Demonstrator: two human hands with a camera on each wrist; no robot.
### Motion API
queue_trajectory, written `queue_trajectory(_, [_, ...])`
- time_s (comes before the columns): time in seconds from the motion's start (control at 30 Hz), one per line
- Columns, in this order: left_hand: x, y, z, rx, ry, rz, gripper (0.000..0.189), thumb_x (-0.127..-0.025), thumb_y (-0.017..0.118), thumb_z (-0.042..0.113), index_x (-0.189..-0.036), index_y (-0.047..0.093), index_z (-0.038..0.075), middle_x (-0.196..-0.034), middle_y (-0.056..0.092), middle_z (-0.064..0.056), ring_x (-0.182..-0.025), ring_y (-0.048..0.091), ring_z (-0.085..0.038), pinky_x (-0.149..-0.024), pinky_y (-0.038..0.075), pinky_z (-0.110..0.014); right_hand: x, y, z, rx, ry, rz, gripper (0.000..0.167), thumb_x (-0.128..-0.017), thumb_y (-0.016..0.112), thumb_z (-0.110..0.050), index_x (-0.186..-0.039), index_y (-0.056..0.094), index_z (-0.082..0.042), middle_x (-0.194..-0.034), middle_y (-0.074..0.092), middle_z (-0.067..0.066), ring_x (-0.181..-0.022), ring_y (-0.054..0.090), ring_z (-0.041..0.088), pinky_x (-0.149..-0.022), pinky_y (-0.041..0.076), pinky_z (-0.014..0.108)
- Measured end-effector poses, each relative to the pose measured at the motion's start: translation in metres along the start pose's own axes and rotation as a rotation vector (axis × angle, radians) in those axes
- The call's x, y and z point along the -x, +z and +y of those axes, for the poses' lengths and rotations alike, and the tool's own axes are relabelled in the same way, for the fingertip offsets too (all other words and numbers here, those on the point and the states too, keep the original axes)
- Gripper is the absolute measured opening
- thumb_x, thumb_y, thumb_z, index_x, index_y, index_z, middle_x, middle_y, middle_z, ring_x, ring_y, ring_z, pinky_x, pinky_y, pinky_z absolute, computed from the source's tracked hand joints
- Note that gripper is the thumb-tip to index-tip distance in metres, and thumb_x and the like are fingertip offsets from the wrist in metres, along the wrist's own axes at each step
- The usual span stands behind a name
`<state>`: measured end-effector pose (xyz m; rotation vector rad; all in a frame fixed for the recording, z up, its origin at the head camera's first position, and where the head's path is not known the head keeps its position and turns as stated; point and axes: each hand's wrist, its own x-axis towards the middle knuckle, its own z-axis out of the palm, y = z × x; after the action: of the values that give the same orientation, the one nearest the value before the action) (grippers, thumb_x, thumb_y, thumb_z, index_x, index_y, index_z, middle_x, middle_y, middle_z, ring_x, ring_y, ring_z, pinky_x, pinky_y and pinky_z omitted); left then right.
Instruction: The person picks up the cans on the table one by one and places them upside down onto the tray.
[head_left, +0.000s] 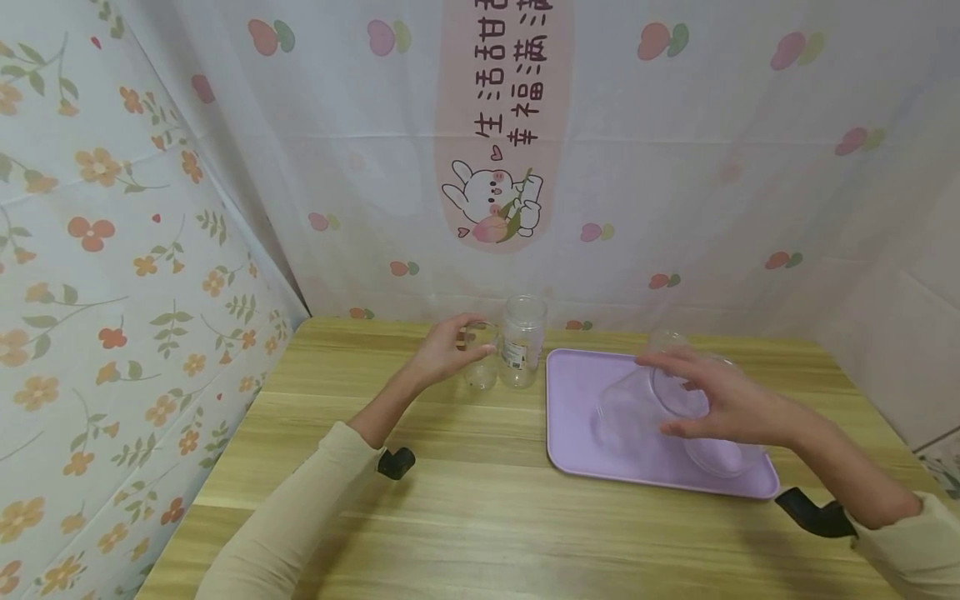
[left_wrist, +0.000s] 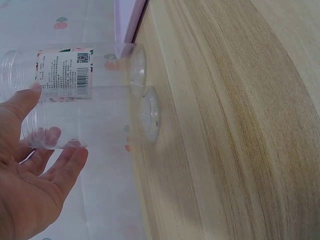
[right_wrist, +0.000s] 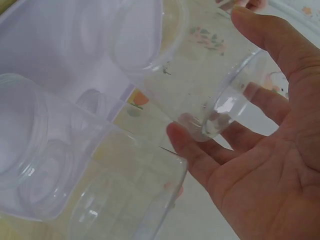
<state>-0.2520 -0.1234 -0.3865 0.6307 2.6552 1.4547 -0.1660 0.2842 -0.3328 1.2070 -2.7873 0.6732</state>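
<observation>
My left hand (head_left: 447, 352) holds a clear plastic jar (left_wrist: 107, 117) near its top, thumb on one side and fingers on the other. This jar stands upright on the table. Directly beside it is a second clear jar (head_left: 523, 367) with a printed label (left_wrist: 65, 75). Over the purple tray (head_left: 573, 417), my right hand (head_left: 723, 404) grips another clear jar (right_wrist: 190, 75) by its base end, tilted with its mouth toward the tray. In the right wrist view, one more clear jar (right_wrist: 125, 175) stands close by on the tray.
The tray lies on the right half of the wooden table (head_left: 450, 517). Another clear rim (head_left: 670, 337) shows behind my right hand. A patterned curtain (head_left: 360, 167) hangs along the table's back edge, and a floral curtain (head_left: 120, 333) on the left.
</observation>
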Motion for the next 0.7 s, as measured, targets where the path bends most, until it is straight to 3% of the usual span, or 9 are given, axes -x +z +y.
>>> queue_trajectory(0.23, [0.0009, 0.0, 0.0007, -0.007, 0.009, 0.007, 0.056, -0.095, 0.075, 0.021, -0.143, 0.053, 0.001, -0.14, 0.057, -0.016, -0.122, 0.058, -0.04, -0.099, 0.052, -0.043, 0.0003, -0.0003, -0.0019, 0.071, 0.023, -0.068, 0.08, -0.078, 0.091, -0.026, -0.148, 0.052, -0.017, -0.138, 0.056, 0.005, -0.124, 0.053, 0.031, -0.09, 0.052, 0.056])
queue_trajectory(0.5, [0.0003, 0.0011, -0.0012, -0.002, 0.023, 0.012, 0.055, -0.095, 0.074, 0.02, -0.142, 0.053, 0.0, -0.139, 0.057, -0.017, -0.122, 0.057, -0.043, -0.098, 0.052, -0.044, -0.0017, -0.0003, -0.0026, 0.04, 0.094, -0.17, 0.078, -0.081, 0.088, -0.028, -0.148, 0.051, -0.013, -0.141, 0.053, 0.009, -0.126, 0.052, 0.035, -0.093, 0.051, 0.056])
queue_trajectory(0.7, [0.0001, 0.0009, -0.0012, 0.0, 0.008, 0.007, 0.055, -0.095, 0.075, 0.02, -0.143, 0.054, 0.002, -0.14, 0.057, -0.015, -0.123, 0.057, -0.041, -0.099, 0.052, -0.044, -0.0049, -0.0022, -0.0016, 0.041, 0.083, -0.215, 0.078, -0.082, 0.087, -0.03, -0.148, 0.05, -0.01, -0.14, 0.052, 0.013, -0.122, 0.054, 0.035, -0.09, 0.053, 0.055])
